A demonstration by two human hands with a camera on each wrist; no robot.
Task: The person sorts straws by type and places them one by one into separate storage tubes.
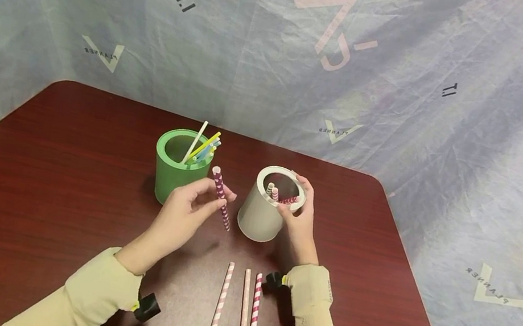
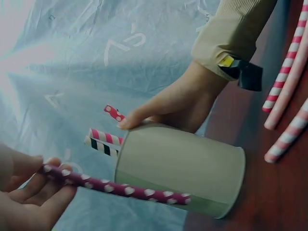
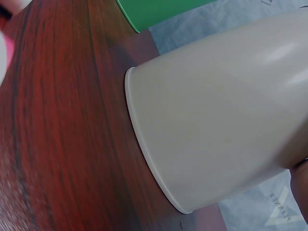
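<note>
My left hand point(image 1: 182, 216) pinches a purple paper straw with white hearts point(image 1: 224, 218) between thumb and fingers, tilted, just left of a pale grey pot point(image 1: 257, 220). With thumb and fingers about its rim, my right hand point(image 1: 302, 224) holds that pot from the right. Inside stand a few patterned straws: a black-and-white striped one point(image 2: 103, 147), a pink-and-white striped one point(image 2: 107, 136) and a red one with white dots point(image 2: 114, 113). The right wrist view is mostly filled by the pot's side point(image 3: 216, 110); little of the hand shows there.
Behind my left hand is a green pot point(image 1: 169, 179) with several thin straws, white, yellow and blue. Three long pink-toned straws, including a magenta-striped one point(image 1: 254, 317), lie between my forearms on the dark red table point(image 1: 53, 197). Grey printed sheeting point(image 1: 241, 38) hangs behind the table.
</note>
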